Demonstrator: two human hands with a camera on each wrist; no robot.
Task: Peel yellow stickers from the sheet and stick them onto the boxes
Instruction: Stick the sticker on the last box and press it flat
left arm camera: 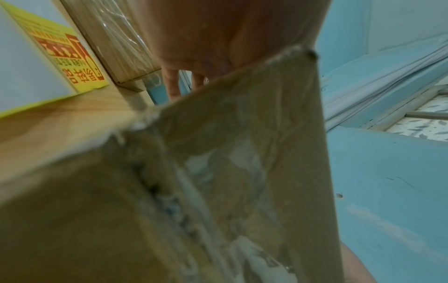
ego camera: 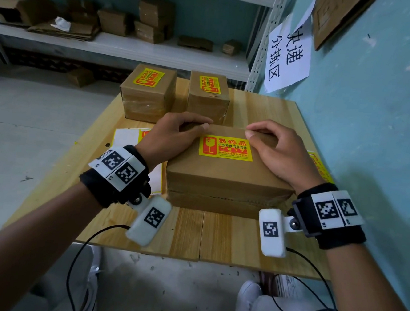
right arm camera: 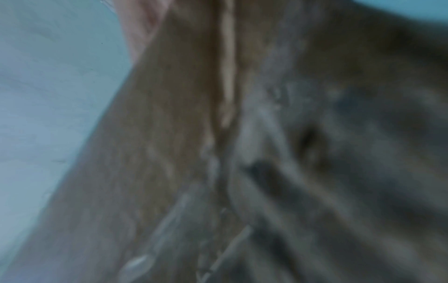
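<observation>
Gripping the flat brown cardboard box [ego camera: 224, 174] with curled left hand [ego camera: 171, 134] and right hand [ego camera: 275, 148], we risk nudging its rectangular yellow sticker [ego camera: 225, 148] loose.

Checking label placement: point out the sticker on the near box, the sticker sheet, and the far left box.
near box sticker [ego camera: 226, 148], head view, its printed middle.
sticker sheet [ego camera: 127, 138], head view, bare white backing.
far left box [ego camera: 145, 104], head view, front wall.

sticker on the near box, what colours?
Yellow sticker with red print, a red glass symbol at its left end. Clearest in the head view.
</observation>
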